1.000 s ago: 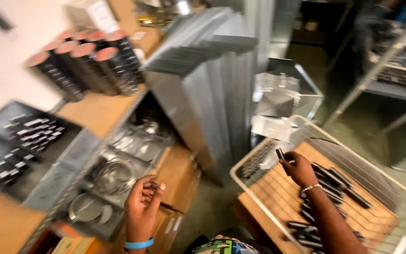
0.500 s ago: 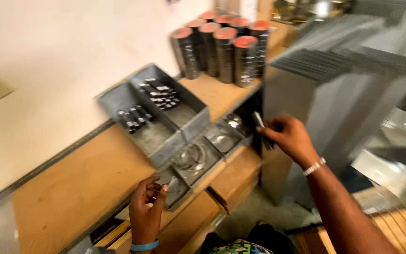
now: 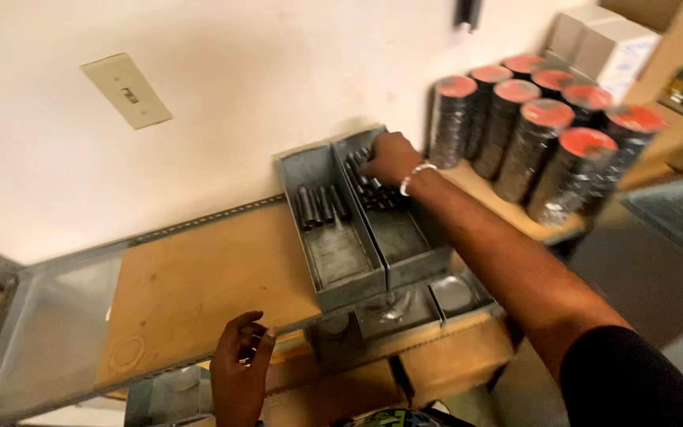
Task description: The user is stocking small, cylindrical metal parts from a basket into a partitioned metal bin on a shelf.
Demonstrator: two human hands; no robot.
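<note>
Head view: in front of you a wooden shelf (image 3: 199,285) with a grey metal frame runs along a pale wall (image 3: 262,71) that carries a light switch (image 3: 127,91). To the right, a cluster of tall stacks of dark discs with red tops (image 3: 547,134) stands on the shelf, with white boxes (image 3: 602,43) behind them.

Against the wall sit two long grey metal bins side by side. The left bin (image 3: 333,261) holds a short row of dark cylindrical pieces (image 3: 320,207) near its far end; its near half is bare. The right bin (image 3: 405,241) holds a denser heap of dark metal parts (image 3: 375,190) at its far end.

Below the shelf's front edge, small grey trays (image 3: 405,304) rest on cardboard boxes (image 3: 452,356), with round metal pieces in them.

Your right hand (image 3: 390,156) reaches into the right bin, fingers curled down onto the heap; you cannot tell whether they pinch a part. Your left hand (image 3: 240,372) hangs at the shelf's front edge, fingers loosely bent, holding nothing visible.
</note>
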